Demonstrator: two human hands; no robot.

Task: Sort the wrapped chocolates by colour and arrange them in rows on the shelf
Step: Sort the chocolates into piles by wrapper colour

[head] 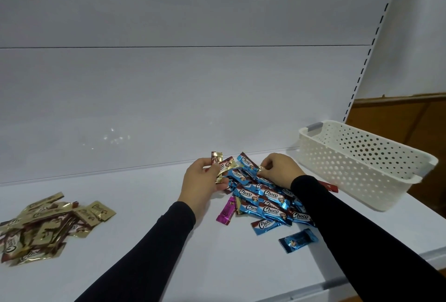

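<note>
Two piles on the shelf [144, 253] so far, seen from the head camera: a sorted gold pile [45, 227] near the left edge, and a mixed heap [263, 202] of mostly blue wrappers toward the right, just in front of the white perforated basket [366, 164] by the right end. One pink chocolate [225, 211] pokes out on the heap's near-left side, a dark blue one [299, 240] lies apart nearer the front edge, and a red one [329, 185] peeks out behind the person's right sleeve.

The left hand [204, 181] is gripping a few gold-and-brown chocolates [220, 166], fingers curled round them. The right hand [280, 169] is pinching a gold wrapper end at the back of the heap.

Handling-wise these look super light, with slick crinkly foil, so they'd probably slide over each other and fan out of a loose grip. Best bet seems to be pinching the flat crimped end or the long sides, not squeezing the middle. No rows laid out yet.
</note>
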